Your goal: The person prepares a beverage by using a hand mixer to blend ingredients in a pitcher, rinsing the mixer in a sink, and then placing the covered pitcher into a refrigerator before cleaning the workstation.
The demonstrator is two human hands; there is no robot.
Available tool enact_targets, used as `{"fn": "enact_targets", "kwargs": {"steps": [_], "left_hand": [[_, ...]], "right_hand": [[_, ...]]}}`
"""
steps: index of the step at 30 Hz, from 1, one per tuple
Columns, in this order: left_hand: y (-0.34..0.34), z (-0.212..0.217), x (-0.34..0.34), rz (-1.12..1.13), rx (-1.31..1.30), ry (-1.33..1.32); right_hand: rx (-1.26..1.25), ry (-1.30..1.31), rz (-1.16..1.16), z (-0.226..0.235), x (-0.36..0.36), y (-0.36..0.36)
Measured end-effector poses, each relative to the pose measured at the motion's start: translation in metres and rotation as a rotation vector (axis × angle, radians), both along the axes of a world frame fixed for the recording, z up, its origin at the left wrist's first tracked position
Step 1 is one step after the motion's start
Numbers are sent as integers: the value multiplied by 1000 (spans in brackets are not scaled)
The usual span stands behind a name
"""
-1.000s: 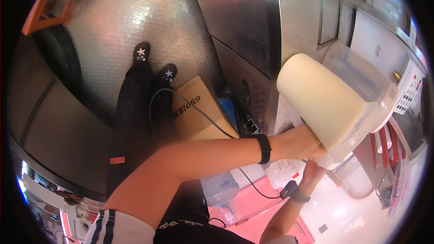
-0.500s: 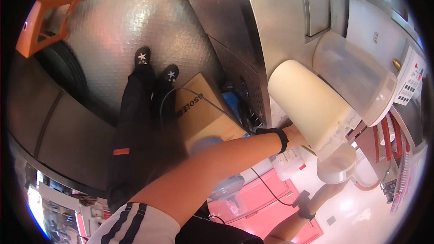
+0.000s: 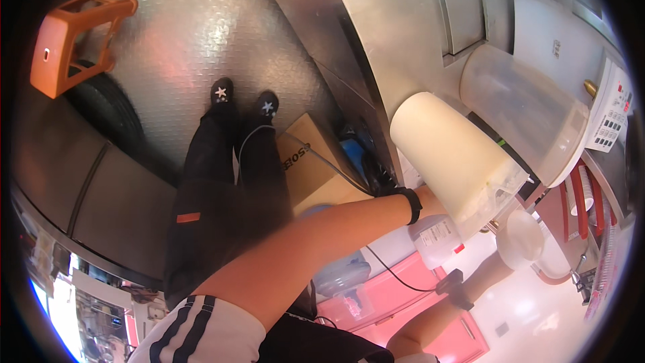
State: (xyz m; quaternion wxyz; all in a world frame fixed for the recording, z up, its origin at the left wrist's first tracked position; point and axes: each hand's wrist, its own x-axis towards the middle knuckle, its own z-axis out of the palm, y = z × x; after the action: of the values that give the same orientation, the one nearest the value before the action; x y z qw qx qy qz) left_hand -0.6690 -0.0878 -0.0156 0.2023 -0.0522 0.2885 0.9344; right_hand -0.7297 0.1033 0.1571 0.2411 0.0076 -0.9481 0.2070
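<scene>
Left arm is stretched out to the right, bare forearm nearly straight, black band on the wrist. Left hand (image 3: pixel 440 203) is mostly hidden past the wrist; grip can't be judged. Right forearm is raised from the lower edge, dark watch on the wrist. Right hand (image 3: pixel 502 261) is hidden too.

Your left hand (image 3: pixel 440 203), mostly hidden, holds a tilted cream-filled plastic container (image 3: pixel 453 154) beside a larger clear jug (image 3: pixel 521 111). Your right hand (image 3: pixel 502 263) meets a white lid (image 3: pixel 519 238) below it. An orange stool (image 3: pixel 77 44) stands on the metal floor (image 3: pixel 181 33).
</scene>
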Motion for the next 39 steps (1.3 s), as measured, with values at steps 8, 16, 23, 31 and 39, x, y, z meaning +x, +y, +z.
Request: {"fn": "enact_targets", "kwargs": {"steps": [8, 16, 23, 31, 39], "left_hand": [[13, 1, 1, 13, -185, 68], [28, -5, 40, 216, -633, 216], [-6, -16, 70, 83, -844, 462], [-110, -2, 106, -86, -1536, 436], [-176, -6, 153, -64, -1613, 94]], "right_hand": [[617, -130, 250, -30, -35, 46], [831, -183, 521, 17, -27, -47], [621, -374, 935, 64, -33, -116], [461, -358, 1051, 22, -20, -151], [423, -350, 1001, 14, -9, -161]]}}
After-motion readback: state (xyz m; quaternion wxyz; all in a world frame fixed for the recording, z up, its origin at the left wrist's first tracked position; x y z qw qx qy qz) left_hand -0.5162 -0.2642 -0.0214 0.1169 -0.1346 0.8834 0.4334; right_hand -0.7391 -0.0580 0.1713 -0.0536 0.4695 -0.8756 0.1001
